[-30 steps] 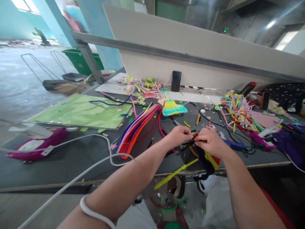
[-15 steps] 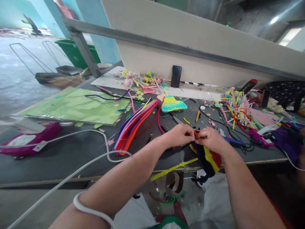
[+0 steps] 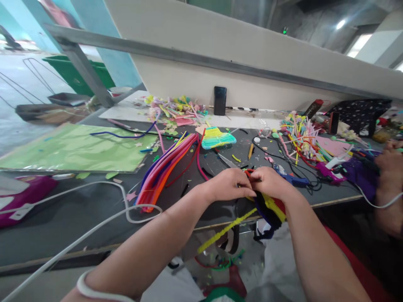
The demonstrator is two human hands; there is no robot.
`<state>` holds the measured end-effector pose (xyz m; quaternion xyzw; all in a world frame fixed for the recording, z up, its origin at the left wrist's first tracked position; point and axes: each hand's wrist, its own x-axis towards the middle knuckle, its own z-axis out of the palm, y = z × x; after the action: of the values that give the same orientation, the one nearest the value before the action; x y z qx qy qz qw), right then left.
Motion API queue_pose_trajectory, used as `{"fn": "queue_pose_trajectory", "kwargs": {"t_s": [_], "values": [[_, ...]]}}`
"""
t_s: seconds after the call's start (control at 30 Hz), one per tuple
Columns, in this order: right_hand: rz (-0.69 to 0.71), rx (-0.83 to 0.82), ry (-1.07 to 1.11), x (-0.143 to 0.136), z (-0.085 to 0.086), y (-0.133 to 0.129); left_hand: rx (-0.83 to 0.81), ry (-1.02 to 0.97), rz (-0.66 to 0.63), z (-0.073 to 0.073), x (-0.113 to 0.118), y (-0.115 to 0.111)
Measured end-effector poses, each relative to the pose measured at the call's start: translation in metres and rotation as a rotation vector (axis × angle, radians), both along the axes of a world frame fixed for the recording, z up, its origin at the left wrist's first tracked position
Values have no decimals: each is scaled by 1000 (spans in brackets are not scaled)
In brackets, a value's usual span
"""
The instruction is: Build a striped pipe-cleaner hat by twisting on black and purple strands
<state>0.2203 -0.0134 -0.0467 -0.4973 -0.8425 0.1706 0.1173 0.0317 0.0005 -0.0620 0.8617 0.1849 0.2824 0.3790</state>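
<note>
My left hand [image 3: 227,185] and my right hand [image 3: 270,183] meet over the near edge of the dark worktable [image 3: 78,209]. Both pinch a woven pipe-cleaner piece [image 3: 270,208] in red, yellow, black and dark blue; it hangs from under my right hand over the table edge. A loose yellow pipe cleaner [image 3: 225,230] slants down below my hands. A fanned bundle of long pipe cleaners [image 3: 165,169] lies just left of my left hand.
A green sheet [image 3: 75,147] lies at left, white cables [image 3: 94,222] cross the front, and a magenta tool [image 3: 22,197] sits far left. A phone [image 3: 219,100] leans on the back board. Piles of pipe-cleaner scraps [image 3: 302,140] lie right; another person's hand [image 3: 388,167] is at the right edge.
My view has swung to the right, so everything shifted left in the picture. My hands stay pinched together on the woven piece. Another person's hand has come into sight at the right edge.
</note>
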Motion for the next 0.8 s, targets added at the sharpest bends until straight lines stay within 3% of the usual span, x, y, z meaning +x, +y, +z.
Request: {"fn": "queue_pose_trajectory", "kwargs": {"t_s": [0.13, 0.27, 0.4, 0.6, 0.8], "values": [[155, 14, 89, 3, 10, -3, -432, -109, 168, -1, -3, 6], [180, -2, 142, 10, 17, -6, -665, -8, -10, -4, -3, 6], [208, -5, 139, 14, 16, -7, -749, 34, -87, -5, -2, 2], [194, -26, 86, 10, 13, -7, -751, 88, -52, -11, 0, 4], [110, 5, 103, 6, 19, -11, -758, 82, 34, -6, 1, 1]]}}
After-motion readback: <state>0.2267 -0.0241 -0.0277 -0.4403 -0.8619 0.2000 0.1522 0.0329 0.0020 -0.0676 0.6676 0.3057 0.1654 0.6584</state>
